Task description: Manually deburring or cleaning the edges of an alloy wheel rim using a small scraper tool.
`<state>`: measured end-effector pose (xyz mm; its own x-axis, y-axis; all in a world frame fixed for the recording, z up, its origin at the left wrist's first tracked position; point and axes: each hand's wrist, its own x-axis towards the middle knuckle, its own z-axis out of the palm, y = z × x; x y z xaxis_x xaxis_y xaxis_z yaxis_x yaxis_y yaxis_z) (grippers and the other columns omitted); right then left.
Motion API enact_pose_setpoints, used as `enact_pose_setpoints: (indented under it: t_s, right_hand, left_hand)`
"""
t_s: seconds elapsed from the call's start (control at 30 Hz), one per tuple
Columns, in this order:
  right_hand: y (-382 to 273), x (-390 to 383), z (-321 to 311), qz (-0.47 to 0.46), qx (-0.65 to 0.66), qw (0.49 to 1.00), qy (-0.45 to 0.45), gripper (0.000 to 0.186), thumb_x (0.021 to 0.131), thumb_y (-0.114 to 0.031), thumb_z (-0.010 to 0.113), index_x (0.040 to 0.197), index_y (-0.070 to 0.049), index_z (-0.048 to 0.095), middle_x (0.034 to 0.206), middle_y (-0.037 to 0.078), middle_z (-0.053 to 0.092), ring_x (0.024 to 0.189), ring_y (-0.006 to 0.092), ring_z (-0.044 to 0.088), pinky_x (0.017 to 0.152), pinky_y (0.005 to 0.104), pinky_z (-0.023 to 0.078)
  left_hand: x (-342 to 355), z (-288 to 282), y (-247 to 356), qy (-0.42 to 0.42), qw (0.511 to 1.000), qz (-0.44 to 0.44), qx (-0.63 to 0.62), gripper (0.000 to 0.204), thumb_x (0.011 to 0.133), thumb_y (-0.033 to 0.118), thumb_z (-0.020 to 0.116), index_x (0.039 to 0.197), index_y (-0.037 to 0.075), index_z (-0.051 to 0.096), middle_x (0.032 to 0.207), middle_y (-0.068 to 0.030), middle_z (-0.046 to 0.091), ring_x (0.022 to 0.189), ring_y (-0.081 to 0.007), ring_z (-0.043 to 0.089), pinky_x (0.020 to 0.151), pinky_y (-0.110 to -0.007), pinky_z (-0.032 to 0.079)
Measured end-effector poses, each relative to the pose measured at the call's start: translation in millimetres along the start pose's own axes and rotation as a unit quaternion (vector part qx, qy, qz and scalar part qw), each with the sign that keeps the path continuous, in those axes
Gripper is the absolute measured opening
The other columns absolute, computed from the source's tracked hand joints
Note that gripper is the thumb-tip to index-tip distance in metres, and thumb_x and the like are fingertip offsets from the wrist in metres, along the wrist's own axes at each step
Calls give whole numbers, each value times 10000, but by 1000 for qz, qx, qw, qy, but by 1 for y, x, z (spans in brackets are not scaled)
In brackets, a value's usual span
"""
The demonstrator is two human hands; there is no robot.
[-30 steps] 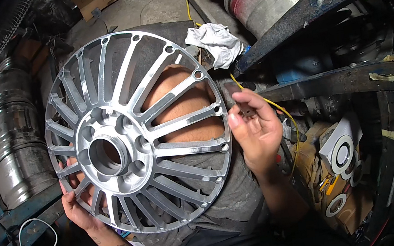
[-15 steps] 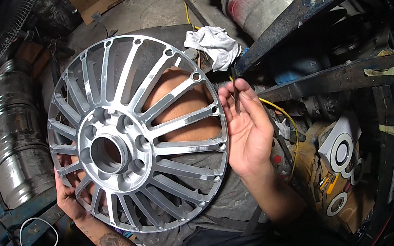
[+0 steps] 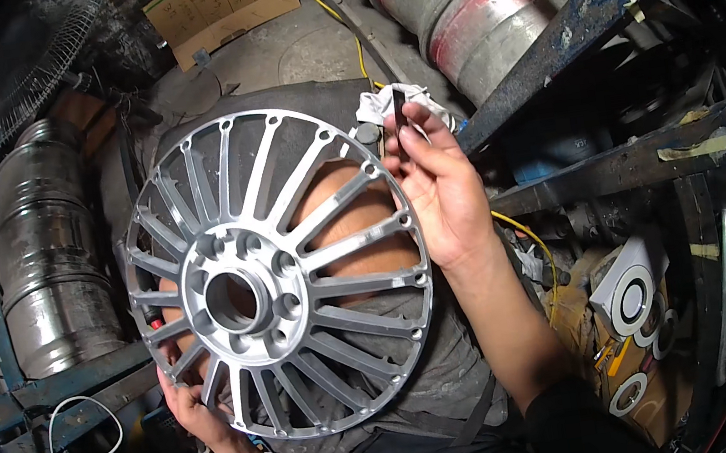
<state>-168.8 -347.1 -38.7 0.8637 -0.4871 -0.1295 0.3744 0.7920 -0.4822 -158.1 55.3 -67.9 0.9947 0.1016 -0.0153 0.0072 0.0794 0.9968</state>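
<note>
A silver multi-spoke wheel centre [image 3: 353,244], with bolt holes round its hub, rests over my bare knee and grey cloth. My left hand [image 3: 194,404] grips its lower left rim. My right hand [image 3: 437,198], just outside the wheel's upper right edge, pinches a small dark flat strip [image 3: 399,104] upright between thumb and fingers. A crumpled white rag [image 3: 379,105] lies behind that strip.
Shiny metal rim barrels [image 3: 50,249] stand at left, worn ones [image 3: 483,23] at upper right. Blue steel beams [image 3: 566,26] cross the right side. Cardboard [image 3: 224,6], a yellow cable [image 3: 550,257], a wire fan guard [image 3: 47,57] and white rings [image 3: 629,297] surround me.
My right hand has risen toward the rag, turning the dark strip upright. The wheel and my left hand sit lower and further right in the picture, which has itself shifted somewhat.
</note>
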Motion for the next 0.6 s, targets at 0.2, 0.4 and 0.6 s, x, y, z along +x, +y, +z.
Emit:
enact_pose_setpoints:
  t_s: [0.2, 0.4, 0.6]
  right_hand:
    - [-12, -34, -18, -7, -111, 994, 3, 354, 947, -8, 620, 1287, -23, 522, 1048, 63, 619, 906, 102, 578, 777, 237, 454]
    - [-13, -44, -10, -6, -277, 961, 17, 251, 951, -78, 660, 1190, -6, 632, 949, 14, 660, 825, 55, 585, 756, 207, 485]
    - [-20, -39, -10, -12, -347, 938, 10, 214, 944, -71, 670, 1144, 4, 666, 907, 10, 667, 789, 55, 587, 736, 204, 490]
  left_hand:
    - [-1, 6, 8, -4, 996, 36, 80, 651, 701, -84, 386, 1341, -186, 439, 1496, -224, 424, 1342, -277, 466, 1080, -301, 365]
    - [1, 13, 9, 6, 999, 16, 45, 654, 787, -10, 359, 1430, -121, 404, 1465, -198, 475, 1290, -216, 505, 1011, -257, 399]
    - [5, 10, 7, 22, 996, -23, 80, 600, 855, 46, 382, 1438, -90, 413, 1435, -196, 514, 1034, -101, 537, 749, -167, 373]
